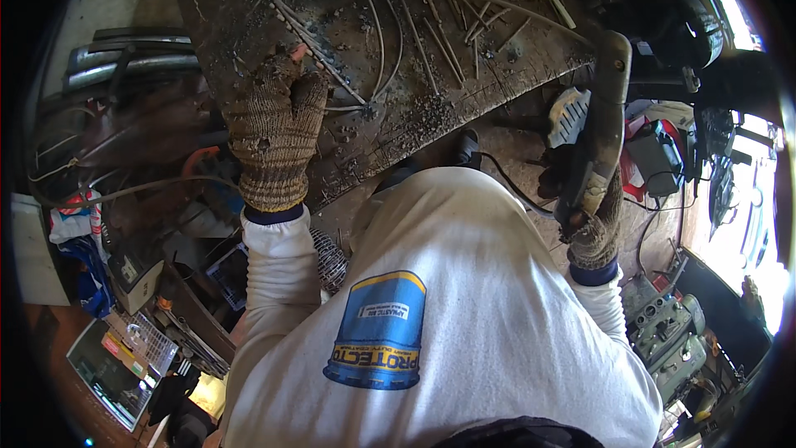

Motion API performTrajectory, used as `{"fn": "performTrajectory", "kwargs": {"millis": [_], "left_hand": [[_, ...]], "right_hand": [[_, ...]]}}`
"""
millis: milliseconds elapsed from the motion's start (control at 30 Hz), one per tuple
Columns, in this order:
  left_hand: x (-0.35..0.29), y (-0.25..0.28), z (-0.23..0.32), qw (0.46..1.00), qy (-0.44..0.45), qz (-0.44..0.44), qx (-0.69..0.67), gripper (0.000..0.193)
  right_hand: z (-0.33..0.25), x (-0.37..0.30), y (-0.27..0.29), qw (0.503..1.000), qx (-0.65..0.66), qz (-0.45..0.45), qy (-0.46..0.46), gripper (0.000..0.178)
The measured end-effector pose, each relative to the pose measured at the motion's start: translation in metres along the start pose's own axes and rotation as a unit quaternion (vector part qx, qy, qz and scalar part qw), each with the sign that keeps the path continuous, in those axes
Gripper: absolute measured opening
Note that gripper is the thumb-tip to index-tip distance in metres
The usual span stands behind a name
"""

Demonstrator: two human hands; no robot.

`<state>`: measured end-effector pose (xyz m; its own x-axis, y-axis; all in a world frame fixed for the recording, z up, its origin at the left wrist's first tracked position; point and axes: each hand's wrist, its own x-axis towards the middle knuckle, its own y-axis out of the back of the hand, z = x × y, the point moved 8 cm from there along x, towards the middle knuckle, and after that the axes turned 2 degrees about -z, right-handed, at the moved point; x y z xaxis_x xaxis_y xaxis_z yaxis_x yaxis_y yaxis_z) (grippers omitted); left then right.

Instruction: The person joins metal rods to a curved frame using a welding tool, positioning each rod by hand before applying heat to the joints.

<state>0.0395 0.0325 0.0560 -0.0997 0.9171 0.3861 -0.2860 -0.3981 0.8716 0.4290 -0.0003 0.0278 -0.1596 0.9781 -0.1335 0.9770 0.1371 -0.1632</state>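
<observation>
My left hand (278, 124), in a dirty knitted glove with a bare fingertip showing, is closed on the edge of a bent metal rod frame (396, 25). The frame lies on a dark steel work table (365, 149) and has a curved outer rod with straight rods joined to it. My right hand (599, 236), gloved too, grips a worn welding electrode holder (611, 99). From its head a long thin welding electrode (489, 5) reaches leftward over the table, its tip near the frame's top. Whether the tip touches the frame I cannot tell.
Loose rod pieces and electrode stubs (452, 41) lie scattered over the table's far side. Metal pipes (133, 66) are stacked at the left. A cable (514, 187) hangs below the table edge. A grey-green machine (667, 336) stands at the lower right.
</observation>
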Motion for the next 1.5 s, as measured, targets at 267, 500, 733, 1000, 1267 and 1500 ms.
{"fn": "performTrajectory", "kwargs": {"millis": [267, 500, 733, 1000, 1267, 1500], "left_hand": [[0.0, -0.003, -0.004, 0.998, 0.036, -0.026, -0.043, 0.036], [0.003, -0.003, -0.003, 0.999, 0.04, -0.035, -0.012, 0.036], [0.007, -0.002, 0.003, 0.997, -0.035, -0.033, 0.058, 0.032], [0.007, -0.001, 0.003, 0.997, -0.004, -0.033, 0.072, 0.035], [0.008, -0.003, -0.001, 0.997, 0.0, -0.034, 0.065, 0.034], [0.008, 0.001, 0.004, 0.999, 0.008, -0.025, 0.038, 0.033]], "right_hand": [[0.001, 0.008, -0.009, 0.999, -0.039, -0.013, -0.03, 0.111], [0.004, 0.016, -0.004, 0.986, -0.141, -0.069, -0.048, 0.12], [0.0, 0.032, -0.03, 0.983, -0.127, -0.123, -0.045, 0.129], [-0.007, 0.038, -0.037, 0.973, -0.168, -0.147, -0.058, 0.126], [-0.014, 0.042, -0.044, 0.932, -0.31, -0.187, -0.02, 0.12], [-0.017, 0.045, -0.048, 0.936, -0.292, -0.191, -0.036, 0.119]]}}
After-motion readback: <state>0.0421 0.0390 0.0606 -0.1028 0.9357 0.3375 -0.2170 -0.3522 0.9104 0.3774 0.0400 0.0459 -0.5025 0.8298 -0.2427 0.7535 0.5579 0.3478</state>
